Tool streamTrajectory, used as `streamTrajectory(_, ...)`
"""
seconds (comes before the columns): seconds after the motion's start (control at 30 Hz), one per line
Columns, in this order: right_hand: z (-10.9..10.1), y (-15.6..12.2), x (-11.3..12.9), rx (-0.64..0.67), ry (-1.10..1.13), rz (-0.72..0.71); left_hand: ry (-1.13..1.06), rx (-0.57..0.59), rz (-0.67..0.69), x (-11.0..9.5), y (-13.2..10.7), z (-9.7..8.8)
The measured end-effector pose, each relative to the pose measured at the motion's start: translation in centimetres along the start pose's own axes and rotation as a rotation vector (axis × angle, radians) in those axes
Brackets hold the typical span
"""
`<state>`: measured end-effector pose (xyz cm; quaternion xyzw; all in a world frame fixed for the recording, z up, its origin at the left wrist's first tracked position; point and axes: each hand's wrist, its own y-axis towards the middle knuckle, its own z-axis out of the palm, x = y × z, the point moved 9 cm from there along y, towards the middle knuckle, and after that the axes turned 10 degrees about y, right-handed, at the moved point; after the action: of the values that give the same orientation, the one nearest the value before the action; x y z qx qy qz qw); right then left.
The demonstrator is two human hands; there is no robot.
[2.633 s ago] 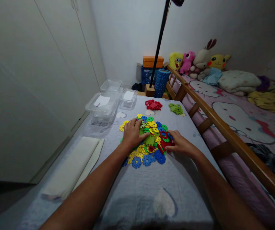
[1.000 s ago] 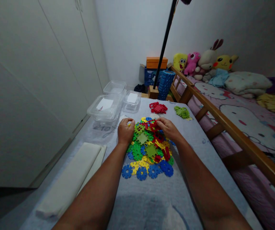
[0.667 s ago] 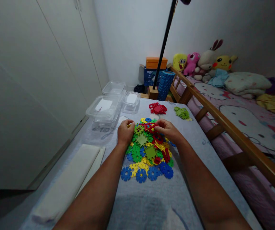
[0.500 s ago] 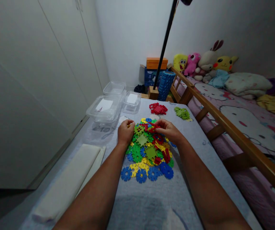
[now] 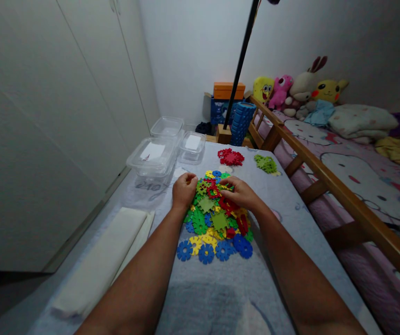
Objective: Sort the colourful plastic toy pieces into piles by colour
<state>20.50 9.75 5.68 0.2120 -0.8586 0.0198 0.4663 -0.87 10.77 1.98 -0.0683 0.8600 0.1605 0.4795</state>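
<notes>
A heap of plastic building pieces in green, yellow, blue and red lies on the cloth-covered table between my forearms. Many are notched discs; others are square with toothed edges. At the left edge of the heap is my left hand, its fingers curled inward; what they hold, if anything, is hidden. My right hand reaches over the upper right part, thumb and fingers apart, just beside a red square piece. Farther back sit a small pile of red pieces and a pile of light green ones.
Clear plastic containers with white labels stand at the back left. Folded white cloth lies on the left of the table. Along the right runs a wooden bed rail, with plush toys beyond. Behind the table rises a black pole.
My right hand's fingers have come down and spread; the red pieces that were between them now lie on the heap. My left hand stays nearly in place.
</notes>
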Motion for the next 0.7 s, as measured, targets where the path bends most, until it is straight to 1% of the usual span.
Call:
streamTrajectory(0.07,0.9,0.0,0.8,0.008,-0.115,-0.051,-0.001,0.009,0.007,-0.1,0.0,0.1)
streamTrajectory(0.13,1.8,0.0,1.1,0.020,-0.178,-0.063,-0.002,0.022,0.020,-0.3,-0.1,0.2)
streamTrajectory(0.2,2.1,0.0,1.1,0.007,-0.181,-0.048,0.001,0.040,0.032,-0.4,-0.1,0.4)
streamTrajectory(0.27,1.9,0.1,0.9,-0.031,-0.133,-0.023,0.000,0.058,0.034,-0.4,-0.2,0.5)
streamTrajectory(0.37,1.1,0.1,0.2,-0.086,0.041,0.035,-0.001,0.063,0.022,-0.3,-0.2,0.6)
streamTrajectory(0.43,0.6,0.2,-0.6,-0.110,0.231,0.097,0.006,0.051,0.016,-0.4,-0.2,0.6)
streamTrajectory(0.5,-0.2,0.4,-1.5,-0.165,0.420,0.154,0.018,0.039,0.015,-0.4,-0.3,0.4)
streamTrajectory(0.57,-1.7,0.6,-2.5,-0.273,0.550,0.193,0.037,0.037,0.019,-0.5,-0.3,0.4)
streamTrajectory(0.7,-4.9,1.5,-5.4,-0.520,0.658,0.300,0.076,0.044,0.034,-0.5,-0.4,0.6)
